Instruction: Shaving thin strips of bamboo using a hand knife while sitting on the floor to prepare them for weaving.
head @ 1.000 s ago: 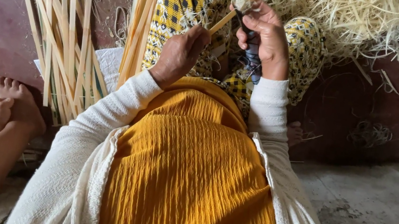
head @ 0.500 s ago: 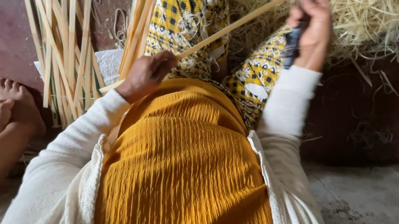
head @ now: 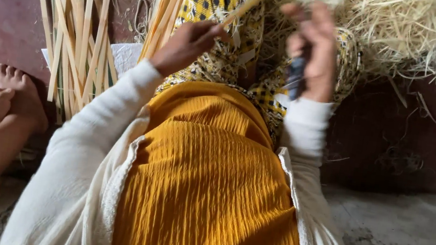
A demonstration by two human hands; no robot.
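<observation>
Here, left hand at eleven o'clock, fingers pinching a strip slanting toward twelve. Right hand at one o'clock, fingers wrapped round a dark knife. Shavings beyond; strips at ten.

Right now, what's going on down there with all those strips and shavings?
A person sitting on the floor holds a thin bamboo strip in the left hand and grips a dark-handled tool, probably a knife, in the right hand, working near the strip's far end. A heap of pale shavings lies ahead, and a bundle of long flat strips leans at the left. Another person's bare feet rest nearby.
</observation>
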